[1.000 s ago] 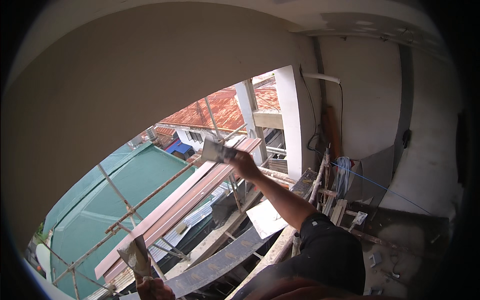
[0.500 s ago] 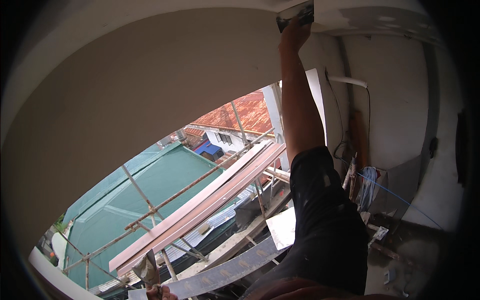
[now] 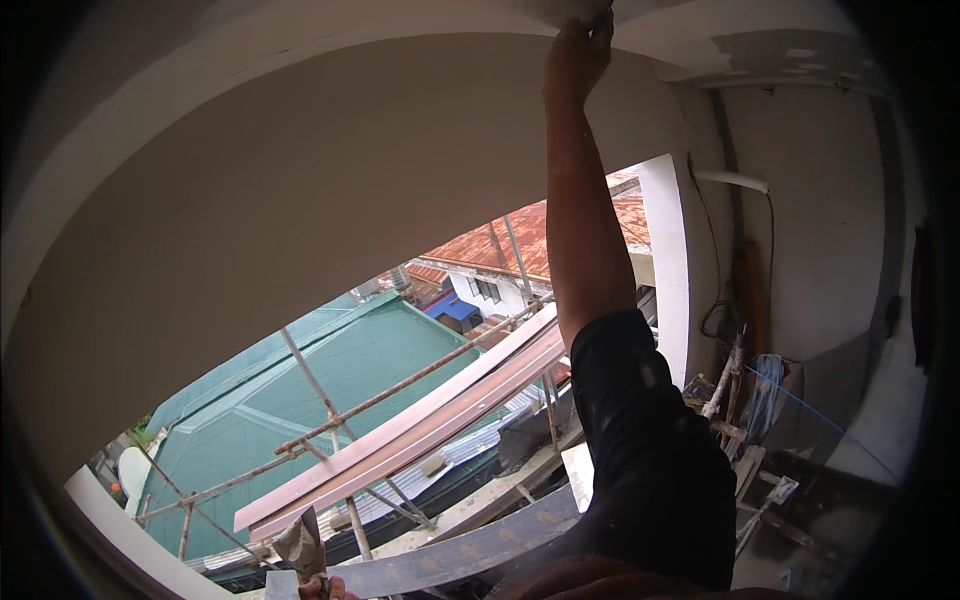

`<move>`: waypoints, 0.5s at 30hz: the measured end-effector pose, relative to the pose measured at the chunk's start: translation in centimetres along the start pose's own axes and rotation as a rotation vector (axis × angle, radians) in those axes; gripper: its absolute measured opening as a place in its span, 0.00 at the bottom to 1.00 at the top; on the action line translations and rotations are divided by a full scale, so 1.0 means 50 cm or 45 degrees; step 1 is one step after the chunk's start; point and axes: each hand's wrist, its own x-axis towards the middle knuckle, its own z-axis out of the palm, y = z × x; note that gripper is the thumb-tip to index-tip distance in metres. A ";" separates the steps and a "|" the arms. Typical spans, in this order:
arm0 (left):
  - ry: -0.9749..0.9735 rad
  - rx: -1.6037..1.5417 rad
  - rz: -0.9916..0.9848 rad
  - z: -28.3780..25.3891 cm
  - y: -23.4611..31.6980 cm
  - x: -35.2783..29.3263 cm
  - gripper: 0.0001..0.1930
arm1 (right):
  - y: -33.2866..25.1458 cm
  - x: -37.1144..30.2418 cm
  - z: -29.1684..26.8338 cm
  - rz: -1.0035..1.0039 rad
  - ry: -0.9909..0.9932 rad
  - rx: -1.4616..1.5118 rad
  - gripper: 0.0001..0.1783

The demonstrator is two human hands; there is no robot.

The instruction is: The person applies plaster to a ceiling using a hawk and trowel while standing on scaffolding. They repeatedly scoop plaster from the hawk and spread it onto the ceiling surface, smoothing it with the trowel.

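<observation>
Our right hand (image 3: 580,55) is stretched high, fingers closed on what looks like a thin flat tool (image 3: 603,13) set against or very near the pale overhead surface (image 3: 665,24). Our left hand (image 3: 325,587), low at the bottom edge, is gripping a scraper (image 3: 297,543), its broad blade upward and carrying pale material.

We judge the step in hand to be working the flat tool over that surface, with the scraper kept ready below. The next move, we think, calls for a steady angle and even pressure on the blade, then bringing both tools together if more material is needed.

The flat tool is mostly hidden by our fingers and cut off by the top edge, so we cannot tell whether its face fully touches the surface. The left hand is cropped too, hiding much of its grip. Our dark sleeve (image 3: 645,400) covers part of a white panel (image 3: 578,474). Farther out lie pinkish boards (image 3: 405,432) beside a rusty pole (image 3: 404,384); the lower right corner is too dim to sort out.
</observation>
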 end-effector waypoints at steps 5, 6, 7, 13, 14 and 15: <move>0.003 0.125 0.018 -0.038 0.044 -0.016 0.21 | -0.097 -0.097 0.041 0.083 -0.145 0.057 0.32; -0.024 0.170 0.008 -0.045 0.055 -0.022 0.20 | -0.115 -0.110 0.051 0.098 -0.172 0.076 0.34; -0.041 0.122 0.025 -0.059 0.061 -0.025 0.20 | -0.114 -0.121 0.062 0.026 -0.173 0.034 0.33; -0.081 -0.022 0.084 -0.143 0.100 -0.057 0.18 | -0.282 -0.227 0.128 0.095 -0.217 0.116 0.32; -0.072 -0.038 0.096 -0.150 0.106 -0.064 0.18 | -0.298 -0.242 0.139 0.074 -0.216 0.131 0.32; -0.063 -0.054 0.108 -0.158 0.112 -0.070 0.18 | -0.294 -0.256 0.155 -0.038 -0.203 0.073 0.32</move>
